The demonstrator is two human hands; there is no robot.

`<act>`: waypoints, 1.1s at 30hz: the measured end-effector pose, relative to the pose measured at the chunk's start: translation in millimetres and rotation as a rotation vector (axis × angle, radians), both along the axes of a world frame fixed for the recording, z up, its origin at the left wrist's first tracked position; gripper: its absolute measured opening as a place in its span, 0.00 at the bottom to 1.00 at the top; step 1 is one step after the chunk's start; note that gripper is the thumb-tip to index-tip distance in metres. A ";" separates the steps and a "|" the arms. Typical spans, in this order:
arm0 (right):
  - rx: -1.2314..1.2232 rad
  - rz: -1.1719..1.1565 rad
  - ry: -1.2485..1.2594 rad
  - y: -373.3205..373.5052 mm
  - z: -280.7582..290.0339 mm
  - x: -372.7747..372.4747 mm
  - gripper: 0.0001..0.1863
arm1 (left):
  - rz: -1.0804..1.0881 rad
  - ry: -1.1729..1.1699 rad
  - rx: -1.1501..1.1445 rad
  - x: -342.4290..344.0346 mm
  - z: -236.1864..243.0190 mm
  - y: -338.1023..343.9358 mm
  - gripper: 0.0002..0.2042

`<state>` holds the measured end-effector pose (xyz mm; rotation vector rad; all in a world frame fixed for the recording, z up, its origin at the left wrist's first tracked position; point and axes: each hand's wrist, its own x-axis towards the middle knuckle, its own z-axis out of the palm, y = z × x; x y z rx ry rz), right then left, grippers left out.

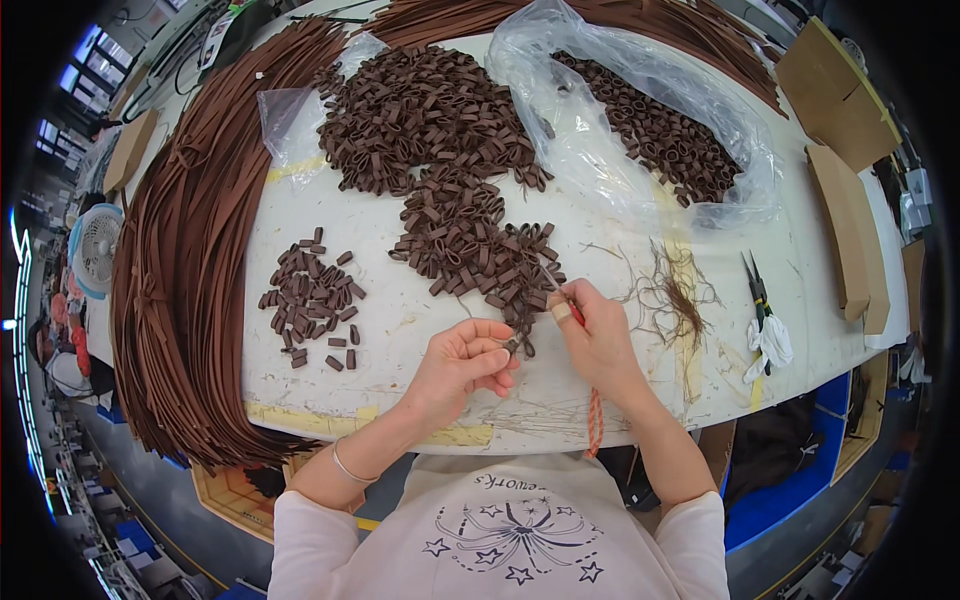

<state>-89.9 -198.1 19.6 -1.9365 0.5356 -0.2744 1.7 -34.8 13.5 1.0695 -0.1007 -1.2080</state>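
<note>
My left hand (pixel 465 360) is pinched on a small brown leather loop (pixel 513 345) at the near end of the loop pile. Close on its right, my right hand (pixel 602 342) is closed around a red-handled tool (pixel 577 314) with a thin metal tip pointing up and left; its exact kind is hidden by the fingers. A tan wrap covers part of a right-hand finger. Below this hand hangs an orange twisted cord (pixel 595 420). The big pile of brown loops (pixel 425 120) stretches from the far side of the table down to my hands.
Several flattened loops (pixel 312 300) lie apart at the left. Long brown strips (pixel 185 230) line the table's left and far edges. A clear plastic bag (pixel 600 150) holds more loops (pixel 665 125). Thread scraps (pixel 682 300), black pliers (pixel 758 290) and cardboard boxes (pixel 845 235) are at the right.
</note>
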 end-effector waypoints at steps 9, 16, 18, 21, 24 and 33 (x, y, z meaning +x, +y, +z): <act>0.081 0.276 0.012 22.2 12.7 -9.1 0.14 | 0.060 -0.434 -0.019 -15.2 2.3 -1.1 0.15; -0.207 0.379 -0.135 18.7 3.2 -5.9 0.05 | -0.116 -0.190 0.047 3.1 7.7 3.6 0.14; -0.282 0.446 -0.112 17.0 4.4 -5.8 0.06 | -0.154 -0.037 0.065 4.8 12.0 3.4 0.13; -0.356 0.515 -0.071 13.1 8.6 -5.4 0.07 | -0.118 -0.009 0.070 5.4 11.5 6.0 0.11; -0.477 0.473 -0.065 9.0 8.7 -2.7 0.07 | -0.147 -0.184 0.134 3.7 11.2 5.6 0.12; -0.451 0.173 0.078 -1.8 17.6 4.3 0.10 | -0.132 0.184 0.095 -1.6 5.0 4.4 0.13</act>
